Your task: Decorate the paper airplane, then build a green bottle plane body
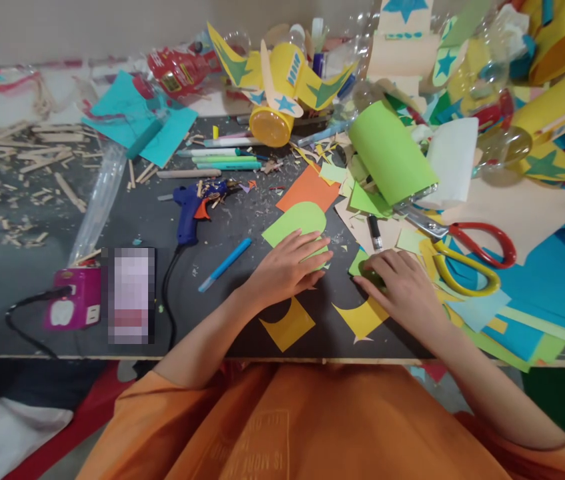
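Lime-green, round-ended paper piece, centre of frame, is covered partly by the open left hand. Judged light, limp, easily creased; best pinched at the edge. Green paper scrap, right of centre, is touched by the curled right hand; grip cannot be confirmed.

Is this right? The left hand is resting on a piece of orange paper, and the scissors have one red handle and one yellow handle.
Almost! The left hand is resting on light green paper, not orange; the head view shows it. The scissors do have one red handle and one yellow handle.
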Tool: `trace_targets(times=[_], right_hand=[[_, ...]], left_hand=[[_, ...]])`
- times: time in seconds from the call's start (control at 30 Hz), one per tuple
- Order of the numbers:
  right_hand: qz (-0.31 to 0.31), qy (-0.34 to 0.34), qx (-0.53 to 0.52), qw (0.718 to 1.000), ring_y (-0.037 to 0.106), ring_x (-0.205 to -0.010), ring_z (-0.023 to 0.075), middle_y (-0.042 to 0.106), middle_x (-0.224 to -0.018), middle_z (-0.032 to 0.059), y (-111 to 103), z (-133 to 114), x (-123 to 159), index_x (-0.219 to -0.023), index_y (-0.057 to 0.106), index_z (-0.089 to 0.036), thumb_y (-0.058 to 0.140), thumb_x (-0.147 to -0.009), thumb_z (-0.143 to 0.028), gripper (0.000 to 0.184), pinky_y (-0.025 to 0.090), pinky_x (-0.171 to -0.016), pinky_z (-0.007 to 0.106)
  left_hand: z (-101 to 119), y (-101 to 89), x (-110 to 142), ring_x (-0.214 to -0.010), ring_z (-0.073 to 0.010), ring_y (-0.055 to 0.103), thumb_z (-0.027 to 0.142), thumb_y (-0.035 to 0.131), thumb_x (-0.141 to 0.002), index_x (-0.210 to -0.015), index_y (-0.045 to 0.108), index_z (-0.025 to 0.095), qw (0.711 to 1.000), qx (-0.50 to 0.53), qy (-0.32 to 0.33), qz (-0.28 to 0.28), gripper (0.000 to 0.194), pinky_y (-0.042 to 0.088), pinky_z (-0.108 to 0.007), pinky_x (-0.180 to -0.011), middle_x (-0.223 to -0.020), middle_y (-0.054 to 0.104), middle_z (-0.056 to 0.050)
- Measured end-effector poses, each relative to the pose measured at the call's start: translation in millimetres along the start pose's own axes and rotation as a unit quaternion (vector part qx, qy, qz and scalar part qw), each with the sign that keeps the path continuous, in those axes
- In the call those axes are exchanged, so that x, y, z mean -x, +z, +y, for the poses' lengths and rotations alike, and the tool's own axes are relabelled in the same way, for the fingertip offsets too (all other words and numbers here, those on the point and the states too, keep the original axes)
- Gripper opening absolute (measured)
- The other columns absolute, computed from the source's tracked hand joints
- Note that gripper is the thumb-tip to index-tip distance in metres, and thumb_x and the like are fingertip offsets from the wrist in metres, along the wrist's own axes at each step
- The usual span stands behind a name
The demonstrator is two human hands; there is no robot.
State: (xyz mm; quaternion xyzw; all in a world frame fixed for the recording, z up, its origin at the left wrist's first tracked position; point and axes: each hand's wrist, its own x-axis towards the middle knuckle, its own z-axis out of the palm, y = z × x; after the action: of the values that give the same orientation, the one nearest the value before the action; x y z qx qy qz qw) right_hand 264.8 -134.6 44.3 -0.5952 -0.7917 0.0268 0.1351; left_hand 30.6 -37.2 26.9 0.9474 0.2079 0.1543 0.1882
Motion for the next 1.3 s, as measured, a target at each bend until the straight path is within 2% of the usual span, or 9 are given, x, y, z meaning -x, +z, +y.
trace_targets(times=[0.13,0.27,0.37,0.5,0.8,0.9,1.07,1.13,1.3], right_hand=[[0.034,0.008,0.043,0.998,0.057,-0.078,0.0262,0.067,-0.084,0.0116,-6,15,4,-0.103,0.071,-0.014,0.045,-0.1,-0.036,0.035,0.045,-0.071,0.039],[0.061,0.027,0.036,0.997,0.058,-0.074,0.0262,0.068,-0.076,0.01,-7,29,-4,-0.089,0.074,-0.017,0.05,-0.098,-0.037,0.033,0.045,-0.07,0.041],[0.039,-0.01,-0.036,0.999,0.063,-0.091,0.0278,0.072,-0.095,0.0108,-1,34,-18,-0.088,0.073,-0.02,0.05,-0.098,-0.036,0.029,0.048,-0.082,0.044],[0.01,-0.026,-0.051,0.998,0.059,-0.113,0.0312,0.067,-0.125,0.0129,10,40,-31,-0.121,0.064,-0.022,0.049,-0.098,-0.04,0.033,0.046,-0.097,0.051],[0.12,0.081,-0.079,0.986,0.069,-0.097,0.0306,0.073,-0.108,0.0128,10,60,-26,-0.124,0.059,-0.023,0.047,-0.096,-0.029,0.031,0.055,-0.081,0.046],[0.142,0.091,-0.087,0.982,0.071,-0.09,0.0287,0.073,-0.104,0.0119,9,62,-24,-0.117,0.057,-0.025,0.047,-0.095,-0.025,0.024,0.055,-0.072,0.042],[0.12,-0.002,-0.078,0.99,0.069,-0.095,0.0274,0.071,-0.105,0.0118,10,63,-24,-0.097,0.061,-0.024,0.044,-0.095,-0.019,0.018,0.054,-0.076,0.042],[0.084,-0.017,-0.062,0.994,0.067,-0.102,0.03,0.07,-0.114,0.0132,10,61,-24,-0.103,0.063,-0.023,0.05,-0.096,-0.028,0.015,0.053,-0.085,0.046],[0.044,-0.012,-0.064,0.997,0.062,-0.114,0.0336,0.067,-0.125,0.0144,10,58,-23,-0.122,0.059,-0.022,0.055,-0.093,-0.047,0.039,0.045,-0.1,0.053]], left_hand=[[-1,1.5,1,-0.134,-0.0246,0.055,0.031,0.044,-0.101,-0.124,0.062,0.017,1.0,0.003,0.008,0.017,0.032,0.044,-0.048,-0.114,-0.133,0.066,-0.012],[0,1.7,-1,-0.129,-0.0248,0.059,0.03,0.044,-0.101,-0.12,0.063,0.015,0.999,0.001,0.025,0.038,0.031,0.047,-0.047,-0.111,-0.128,0.068,-0.013],[0,1.3,-2,-0.127,-0.0232,0.06,0.03,0.043,-0.101,-0.118,0.064,0.018,0.999,0.004,0.02,0.037,0.029,0.048,-0.046,-0.11,-0.125,0.07,-0.012],[0,1.2,-2,-0.126,-0.0229,0.06,0.028,0.044,-0.101,-0.117,0.064,0.019,0.999,0.012,0.009,0.041,0.027,0.048,-0.046,-0.11,-0.125,0.07,-0.011],[-2,8.6,-2,-0.12,-0.0238,0.064,0.025,0.048,-0.099,-0.117,0.061,0.017,0.996,0.02,0.036,0.076,0.023,0.053,-0.042,-0.102,-0.121,0.071,-0.013],[3,8.5,-5,-0.122,-0.0234,0.063,0.025,0.046,-0.1,-0.119,0.06,0.018,0.999,0.018,0.02,0.046,0.025,0.053,-0.044,-0.103,-0.123,0.07,-0.012],[26,3.6,-11,-0.134,-0.027,0.054,0.024,0.044,-0.1,-0.129,0.057,0.013,0.997,-0.057,0.022,-0.052,0.034,0.044,-0.045,-0.112,-0.138,0.061,-0.015],[35,1.6,-12,-0.14,-0.0279,0.047,0.029,0.045,-0.101,-0.137,0.051,0.012,0.993,-0.085,0.024,-0.082,0.041,0.039,-0.044,-0.116,-0.145,0.055,-0.015],[38,0.0,-14,-0.147,-0.0295,0.035,0.047,0.043,-0.1,-0.152,0.036,0.018,0.983,-0.134,0.03,-0.123,0.06,0.029,-0.046,-0.12,-0.158,0.04,-0.012]])
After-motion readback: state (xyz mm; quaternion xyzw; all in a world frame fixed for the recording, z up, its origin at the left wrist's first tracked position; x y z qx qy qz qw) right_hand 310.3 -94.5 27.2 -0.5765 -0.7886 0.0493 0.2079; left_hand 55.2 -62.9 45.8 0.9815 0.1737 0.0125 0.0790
